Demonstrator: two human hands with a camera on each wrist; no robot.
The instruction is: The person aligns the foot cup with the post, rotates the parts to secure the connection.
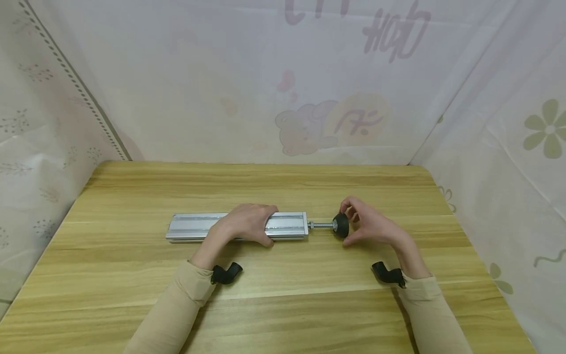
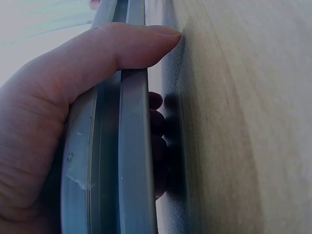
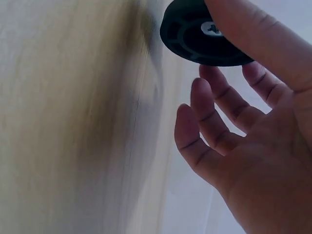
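A silver aluminium profile (image 1: 285,225) lies lengthwise from left to right in the head view. Across its top my left hand (image 1: 247,223) grips it, thumb on the near side. The left wrist view shows that hand's fingertips (image 2: 157,122) curled beneath the profile, in a narrow gap above the wood. From the right end cap a threaded rod (image 1: 323,225) sticks out, bearing a black levelling foot (image 1: 341,226). My right hand (image 1: 373,228) pinches the foot's rim between thumb and fingers. In the right wrist view, a screw head (image 3: 211,29) shows in its ribbed underside; other fingers are loosely bent.
A wood-grain table (image 1: 283,314) carries everything. Printed cloth (image 1: 199,98) hangs behind it and along both sides. Black curved mounts stick out at the left wrist (image 1: 227,274) and at the right wrist (image 1: 386,273).
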